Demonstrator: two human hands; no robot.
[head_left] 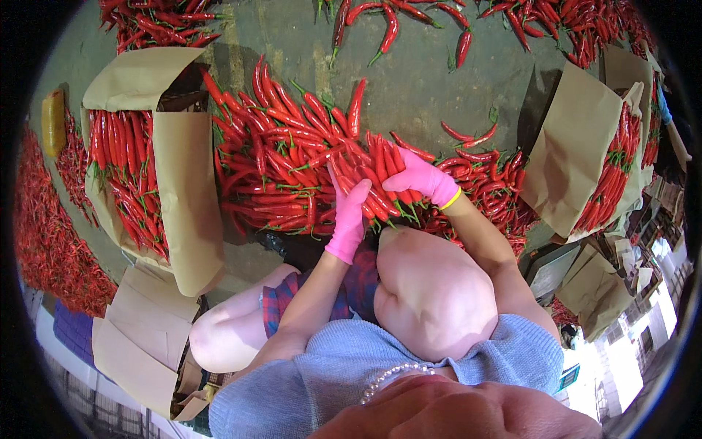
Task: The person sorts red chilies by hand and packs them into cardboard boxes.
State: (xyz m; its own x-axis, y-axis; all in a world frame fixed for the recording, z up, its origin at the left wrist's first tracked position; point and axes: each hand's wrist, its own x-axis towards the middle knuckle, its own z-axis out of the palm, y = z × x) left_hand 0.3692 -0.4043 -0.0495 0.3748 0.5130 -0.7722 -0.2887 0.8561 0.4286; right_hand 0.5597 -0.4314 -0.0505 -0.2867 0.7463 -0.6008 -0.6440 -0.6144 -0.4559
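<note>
Red chilies (pixel 380 179) sit bunched between both pink-gloved hands, just at the pile's (pixel 278 161) four o'clock edge. Left hand (pixel 348 219) cups them from below; right hand (pixel 420 179) wraps over. Best to align stems evenly, gripping firmly without crushing.

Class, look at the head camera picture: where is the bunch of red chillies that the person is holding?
In the head view, the bunch of red chillies sits near the centre, gripped between the left hand and the right hand, just above the knee.
</note>
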